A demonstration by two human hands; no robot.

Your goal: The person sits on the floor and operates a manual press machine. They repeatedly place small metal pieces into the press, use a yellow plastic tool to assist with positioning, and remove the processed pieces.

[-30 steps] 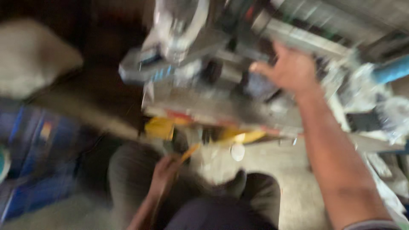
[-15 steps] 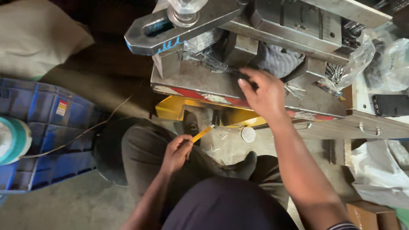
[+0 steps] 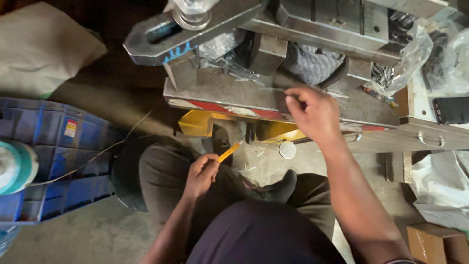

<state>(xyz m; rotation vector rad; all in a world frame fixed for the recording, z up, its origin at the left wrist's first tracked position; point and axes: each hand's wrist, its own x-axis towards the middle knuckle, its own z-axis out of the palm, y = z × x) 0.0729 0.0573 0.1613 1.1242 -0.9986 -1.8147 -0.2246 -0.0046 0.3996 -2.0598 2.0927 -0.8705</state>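
Yellow-handled tool [image 3: 228,152] is sitting clamped in the left hand [image 3: 201,173], low over the lap, below the steel base plate's [image 3: 220,93] front edge. Right hand [image 3: 312,113] is resting at that edge, fingers pinched together on a thin clear strip [image 3: 266,87].

press [image 3: 273,93]: at 12 o'clock, above the knees
crate [image 3: 49,161]: at 9 o'clock
sack [image 3: 39,49]: at 10 o'clock, behind crate
phone [image 3: 450,110]: at 2 o'clock

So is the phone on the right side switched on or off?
Cannot tell for sure. The phone lies flat with a dark screen, so it looks off or asleep.
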